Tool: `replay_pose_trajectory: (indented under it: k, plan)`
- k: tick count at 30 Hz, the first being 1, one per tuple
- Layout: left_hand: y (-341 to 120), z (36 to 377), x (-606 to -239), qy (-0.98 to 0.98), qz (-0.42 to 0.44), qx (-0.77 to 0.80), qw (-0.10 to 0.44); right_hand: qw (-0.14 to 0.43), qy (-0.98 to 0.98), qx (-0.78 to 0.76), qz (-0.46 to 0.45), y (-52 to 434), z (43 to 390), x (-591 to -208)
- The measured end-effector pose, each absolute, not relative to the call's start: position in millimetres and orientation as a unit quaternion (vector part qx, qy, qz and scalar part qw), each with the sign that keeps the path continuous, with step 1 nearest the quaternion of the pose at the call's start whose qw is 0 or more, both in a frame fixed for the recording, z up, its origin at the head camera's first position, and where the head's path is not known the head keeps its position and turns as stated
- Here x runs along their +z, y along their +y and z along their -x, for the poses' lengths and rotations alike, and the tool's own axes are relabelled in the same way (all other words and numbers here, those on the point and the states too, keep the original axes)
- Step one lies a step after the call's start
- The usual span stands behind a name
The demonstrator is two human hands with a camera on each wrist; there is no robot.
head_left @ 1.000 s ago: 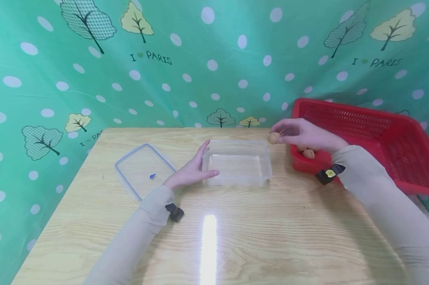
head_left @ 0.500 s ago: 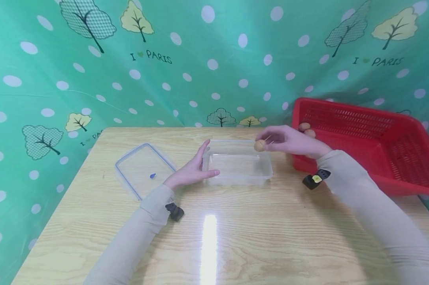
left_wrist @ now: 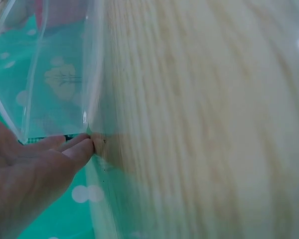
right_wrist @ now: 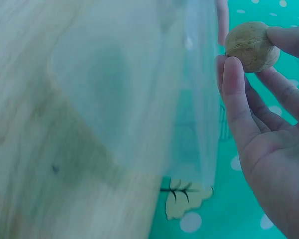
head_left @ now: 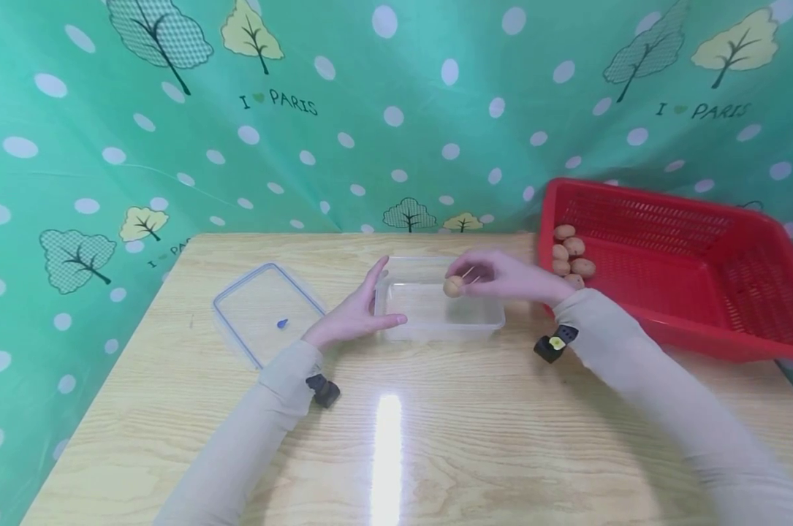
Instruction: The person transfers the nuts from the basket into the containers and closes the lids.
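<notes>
the right hand point(head_left: 501, 277) pinches a small round tan walnut point(head_left: 453, 286) between thumb and fingertips point(right_wrist: 234, 84), the other fingers loosely spread. the nut sits at the very tip of the grip, beyond the palm, held in the air over the clear rectangular plastic container point(head_left: 435, 321) on the pale wooden table point(head_left: 501, 438). the left hand point(head_left: 353, 315) lies with straight fingers flat against the container's left wall, holding nothing. a clear blue-rimmed lid point(head_left: 264, 314) lies just left of it. more walnuts point(head_left: 570, 256) rest in the red plastic mesh basket point(head_left: 699, 292) at right.
</notes>
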State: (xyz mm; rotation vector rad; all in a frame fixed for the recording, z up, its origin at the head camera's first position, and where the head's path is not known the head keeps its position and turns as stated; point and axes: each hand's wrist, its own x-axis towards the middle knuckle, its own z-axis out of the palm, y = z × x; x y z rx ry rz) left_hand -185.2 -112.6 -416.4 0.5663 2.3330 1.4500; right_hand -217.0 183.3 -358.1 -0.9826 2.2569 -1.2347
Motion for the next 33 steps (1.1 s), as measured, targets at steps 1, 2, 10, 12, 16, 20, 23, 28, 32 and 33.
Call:
replay_pose_trajectory:
  k: [1,2,10,12,16,20,23,28,32,33]
  plan:
    - [-113,187,-420,0.822,-0.197,0.508,0.165,0.191,0.804,-0.437,0.355,181,217,-360]
    - [-113,187,-420,0.823,-0.195,0.508,0.165,0.191,0.803,-0.437,0.359,178,217,-362]
    - [-112,187,-420,0.821,-0.196,0.510,0.167,0.211,0.800,-0.440,0.349,158,215,-374]
    - [-112,187,-420,0.821,-0.197,0.510,0.169,0.216,0.800,-0.440,0.347,153,215,-377]
    - [-111,188,-419,0.820,-0.195,0.509,0.172,0.225,0.792,-0.449,0.346,145,213,-382]
    - [-112,188,-419,0.818,-0.197,0.511,0.173,0.229,0.788,-0.456,0.344,138,211,-386]
    - [-113,187,-418,0.820,-0.199,0.508,0.174,0.232,0.784,-0.461,0.346,133,210,-388]
    - [-114,188,-418,0.821,-0.203,0.505,0.173,0.227,0.785,-0.454,0.355,123,211,-392]
    - [-114,188,-419,0.821,-0.205,0.505,0.171,0.232,0.788,-0.444,0.358,115,213,-393]
    - [-114,188,-419,0.820,-0.204,0.506,0.172,0.235,0.789,-0.441,0.357,114,213,-394]
